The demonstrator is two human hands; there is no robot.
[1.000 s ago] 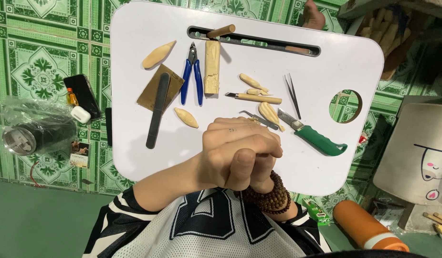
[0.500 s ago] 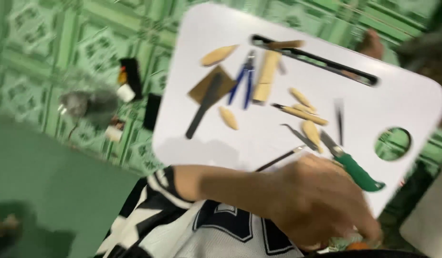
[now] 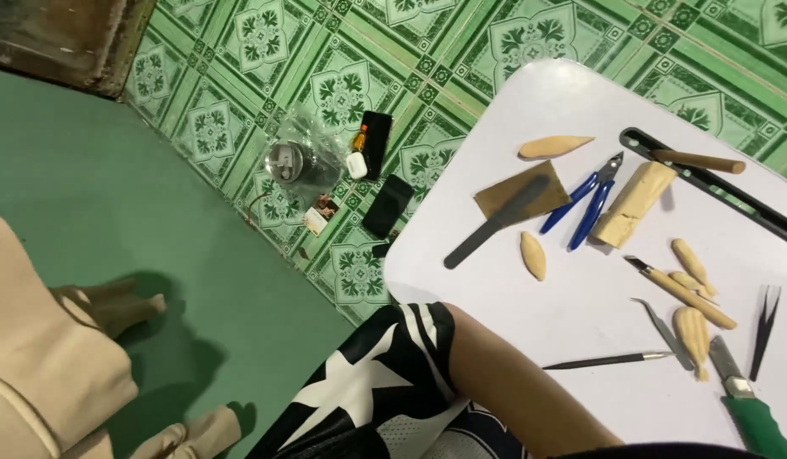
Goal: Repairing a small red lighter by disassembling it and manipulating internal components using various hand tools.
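Both hands out of view; fingers' state cannot be told. One forearm [image 3: 512,382] lies on the white surface [image 3: 512,119], beside the blue pliers [image 3: 585,200] and carved wooden pieces [image 3: 534,255].

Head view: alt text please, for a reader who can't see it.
A white lap table on green patterned floor tiles holds blue pliers, carved wooden pieces, a file, picks and a green-handled knife. A bare forearm crosses the bottom edge; neither hand shows.
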